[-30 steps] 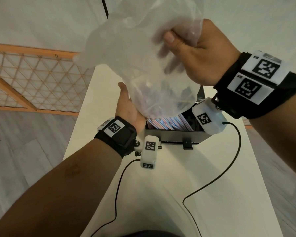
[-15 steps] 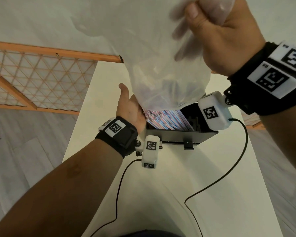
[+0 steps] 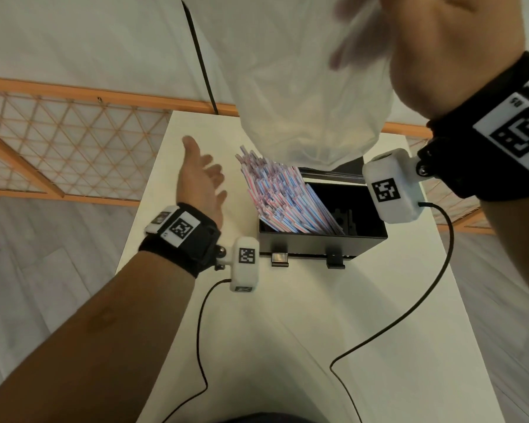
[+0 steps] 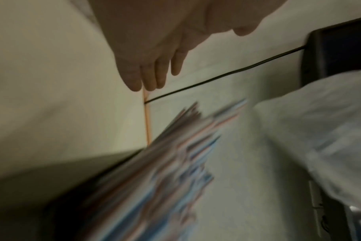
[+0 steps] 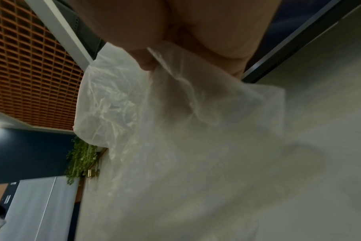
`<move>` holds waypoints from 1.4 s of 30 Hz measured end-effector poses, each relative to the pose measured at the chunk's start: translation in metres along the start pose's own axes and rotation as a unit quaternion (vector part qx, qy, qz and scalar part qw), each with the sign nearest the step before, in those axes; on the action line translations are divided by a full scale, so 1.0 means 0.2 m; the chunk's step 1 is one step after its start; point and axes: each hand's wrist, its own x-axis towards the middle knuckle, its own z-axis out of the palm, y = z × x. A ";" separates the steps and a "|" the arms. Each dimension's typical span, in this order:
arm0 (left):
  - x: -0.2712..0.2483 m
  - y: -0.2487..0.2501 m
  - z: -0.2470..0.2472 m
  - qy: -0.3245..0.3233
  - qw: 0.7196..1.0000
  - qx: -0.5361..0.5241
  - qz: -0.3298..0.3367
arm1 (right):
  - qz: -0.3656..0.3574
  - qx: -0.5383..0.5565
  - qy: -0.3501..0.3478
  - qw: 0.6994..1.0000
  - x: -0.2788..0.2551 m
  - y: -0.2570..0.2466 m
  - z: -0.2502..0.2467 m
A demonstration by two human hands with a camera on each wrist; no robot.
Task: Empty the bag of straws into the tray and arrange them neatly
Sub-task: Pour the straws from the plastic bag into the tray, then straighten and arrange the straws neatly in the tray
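Head view: I see the right hand (image 3: pixel 425 53) at the upper right of the frame, fingers curled into the top of a translucent white plastic bag (image 3: pixel 303 87) and gripping it; the bag hangs mouth-down, its lower edge just above the far rim of a black rectangular metal tray (image 3: pixel 321 238) at the centre of the frame. Right wrist view confirms the grip: the plastic is bunched between thumb and fingers. A bundle of thin red-, white- and blue-striped straws (image 3: pixel 281 199) stands in the left part of the tray, leaning toward the upper left, its upper ends fanned out well above the rim. I cannot tell whether any straws are left inside the bag. The left hand (image 3: pixel 200 181) is at centre left, palm turned toward the straws, fingers spread and relaxed, holding nothing, near the bundle but apart from it. Left wrist view is motion-blurred; straight fingers (image 4: pixel 148 76) and striped streaks are legible, little else. The tray rests on a long pale cream table (image 3: pixel 287 331). Two thin black cables (image 3: pixel 409 315) from the wrist cameras trail across the lower half of the frame.
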 end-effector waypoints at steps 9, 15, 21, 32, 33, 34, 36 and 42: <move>-0.36 0.38 0.11 -0.188 0.926 0.087 0.316 | -0.218 0.184 0.006 0.958 -0.06 -0.07 0.05; -0.47 0.38 0.25 -0.231 0.954 -0.020 0.192 | -0.175 0.217 -0.015 0.960 -0.10 -0.07 0.10; -0.44 0.34 0.27 -0.222 0.944 -0.057 0.236 | -0.149 0.134 0.118 0.973 -0.15 0.03 0.11; -0.53 0.30 0.17 -0.232 0.843 0.205 0.440 | -0.043 0.218 -0.020 0.975 -0.26 0.04 0.17; -0.54 0.29 0.16 -0.239 0.800 0.269 0.480 | -0.040 0.268 -0.041 0.962 -0.27 0.03 0.17; -0.54 0.29 0.15 -0.249 0.759 0.329 0.504 | -0.044 0.320 -0.072 0.944 -0.27 0.02 0.19; -0.52 0.29 0.15 -0.245 0.722 0.394 0.514 | -0.037 0.422 -0.144 0.894 -0.30 -0.01 0.21; -0.52 0.28 0.14 -0.181 0.772 0.359 0.493 | 0.017 0.463 -0.264 0.846 -0.33 -0.03 0.20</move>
